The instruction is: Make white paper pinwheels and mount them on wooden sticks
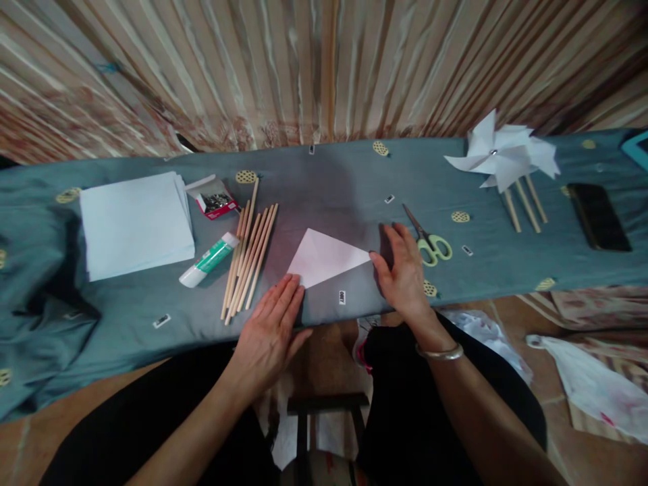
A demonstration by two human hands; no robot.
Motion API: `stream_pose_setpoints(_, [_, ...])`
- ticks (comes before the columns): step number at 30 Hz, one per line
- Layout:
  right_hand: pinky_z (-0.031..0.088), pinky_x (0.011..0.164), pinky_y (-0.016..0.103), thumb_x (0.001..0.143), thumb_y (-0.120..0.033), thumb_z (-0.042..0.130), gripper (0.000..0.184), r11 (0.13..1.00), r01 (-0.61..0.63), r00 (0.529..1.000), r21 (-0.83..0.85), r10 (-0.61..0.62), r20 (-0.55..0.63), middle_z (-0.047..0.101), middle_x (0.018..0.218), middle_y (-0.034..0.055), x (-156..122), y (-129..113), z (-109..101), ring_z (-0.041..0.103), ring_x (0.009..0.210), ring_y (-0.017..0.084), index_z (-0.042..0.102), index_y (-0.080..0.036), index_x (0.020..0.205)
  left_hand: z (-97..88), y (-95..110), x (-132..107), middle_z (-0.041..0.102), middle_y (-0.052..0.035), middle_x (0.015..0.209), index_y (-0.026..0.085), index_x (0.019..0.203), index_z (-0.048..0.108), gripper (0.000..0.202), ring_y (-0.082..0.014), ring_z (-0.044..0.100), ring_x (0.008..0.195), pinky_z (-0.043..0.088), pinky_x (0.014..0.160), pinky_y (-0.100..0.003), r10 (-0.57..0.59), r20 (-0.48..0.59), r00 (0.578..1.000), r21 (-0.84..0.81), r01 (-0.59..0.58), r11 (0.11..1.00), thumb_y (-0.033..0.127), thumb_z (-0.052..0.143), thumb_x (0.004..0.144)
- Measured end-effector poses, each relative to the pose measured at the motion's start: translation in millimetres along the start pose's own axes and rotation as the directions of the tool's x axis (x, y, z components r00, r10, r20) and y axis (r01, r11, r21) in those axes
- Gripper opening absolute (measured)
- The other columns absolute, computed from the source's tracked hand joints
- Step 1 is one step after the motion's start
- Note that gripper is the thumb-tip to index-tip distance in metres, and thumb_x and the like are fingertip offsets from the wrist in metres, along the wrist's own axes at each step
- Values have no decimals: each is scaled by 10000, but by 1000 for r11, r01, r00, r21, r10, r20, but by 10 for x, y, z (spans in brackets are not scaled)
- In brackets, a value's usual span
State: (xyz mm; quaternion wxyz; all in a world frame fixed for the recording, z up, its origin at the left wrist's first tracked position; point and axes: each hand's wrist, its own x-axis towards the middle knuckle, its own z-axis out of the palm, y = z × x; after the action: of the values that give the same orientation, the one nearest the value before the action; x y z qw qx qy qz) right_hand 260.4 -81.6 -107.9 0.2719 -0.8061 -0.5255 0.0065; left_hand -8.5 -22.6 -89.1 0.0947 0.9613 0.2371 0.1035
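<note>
A white paper folded into a triangle (324,258) lies on the grey-blue cloth covering the table (329,182). My left hand (271,331) lies flat with fingers stretched out, its fingertips at the triangle's left corner. My right hand (402,266) rests flat on the cloth with fingers extended, its thumb touching the triangle's right tip. Neither hand holds anything.
Several wooden sticks (250,256) and a glue tube (210,258) lie left of the paper. Further left sit a stack of white sheets (134,223) and a small red box of pins (215,197). Green-handled scissors (430,239), white paper pinwheels (503,162) and a dark phone (598,216) lie right.
</note>
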Motion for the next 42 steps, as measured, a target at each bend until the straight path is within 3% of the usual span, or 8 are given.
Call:
stream_pose_setpoints(6, [344,1124,493,958,-308,407,448,1000,22,1000,15,-22,-20,418,1474,165,-6,-59,13,379,1383,284,474,-149,1371,-93,-51,-267,495,-226,1417,72,1453,295,636,-343,434,1353,464,1052,-511,-19,-32,999,7,20,1000,286,548,910])
stream_pose_setpoints(14, [345,1133,456,950,-218,335,420,994,0,999,111,6,-54,488,1413,190,-2,-81,13,432,1350,262,578,-91,1269,-161,-51,-402,551,-232,1328,74,1295,460,450,-347,522,1260,499,1015,-502,-81,-122,989,-30,78,997,264,569,902])
stream_pose_setpoints(18, [367,1111,463,974,-312,335,426,972,28,1000,232,-27,-7,546,1373,177,24,-152,-77,479,1315,247,574,-124,1272,-216,-66,-313,593,-156,1267,165,1190,521,274,-272,582,1188,510,1003,-461,-224,-178,958,-195,189,962,259,522,932])
stream_pose_setpoints(23, [319,1101,565,805,-414,660,551,986,28,986,166,-55,160,447,1469,198,107,-306,-105,397,1373,342,567,-148,1279,-258,-58,-24,538,-159,1335,184,1326,461,423,-264,520,1267,451,1061,-457,-321,-238,917,-369,220,903,271,540,920])
stream_pose_setpoints(29, [397,1047,501,732,-207,639,136,943,-31,982,330,-32,184,559,1369,144,189,-420,-67,536,1257,289,649,-203,868,-259,-58,160,512,-155,1390,182,1330,495,457,-272,450,1336,347,1130,-483,-417,-220,882,-500,265,825,302,569,896])
stream_pose_setpoints(37, [330,1112,465,777,-255,615,46,807,46,992,589,-106,68,525,1408,118,202,-453,-338,483,1322,254,635,-213,778,-353,-155,354,456,-141,1480,174,1354,495,635,-278,385,1395,248,1178,-451,-699,-67,712,-883,284,374,519,590,830])
stream_pose_setpoints(40, [334,1114,466,775,-226,610,27,794,79,993,602,-113,19,524,1418,89,227,-488,-467,477,1327,244,637,-226,772,-405,-166,488,547,-153,1398,169,1257,582,678,-304,499,1307,388,1095,-456,-747,33,664,-954,244,175,519,725,694])
stream_pose_setpoints(42, [347,1108,471,775,-218,605,40,795,100,993,599,-114,-15,522,1424,75,241,-498,-539,487,1318,242,640,-235,769,-449,-146,554,670,-148,1214,153,1138,650,628,-290,657,1090,526,932,-431,-743,143,654,-976,217,3,501,776,631])
